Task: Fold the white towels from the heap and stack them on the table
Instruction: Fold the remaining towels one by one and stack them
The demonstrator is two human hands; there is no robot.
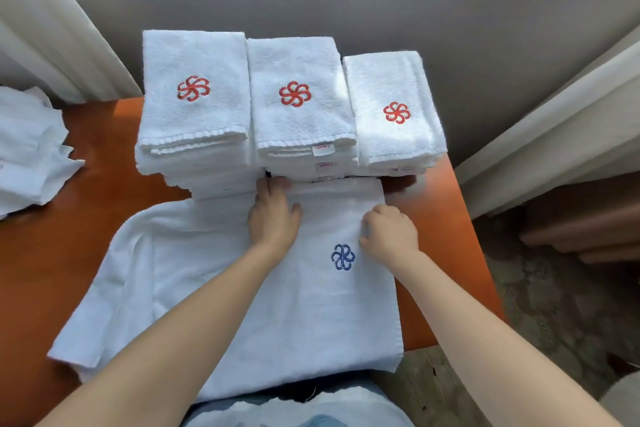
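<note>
Surface: orange table [41, 270], grey wall behind.
Heap: unfolded white towels [27, 149], far left.
Back row: three folded stacks [298, 114], red emblems.
Near edge: blue-emblem towel [311, 305], spread.
Left hand [273, 218]: flat, fingers straight, pressing it.
Right hand [389, 234]: fingers curled, pinching its cloth.

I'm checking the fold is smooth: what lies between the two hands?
In the head view, only bare towel lies between the left hand and right hand; its blue emblem sits just nearer the person.
</note>
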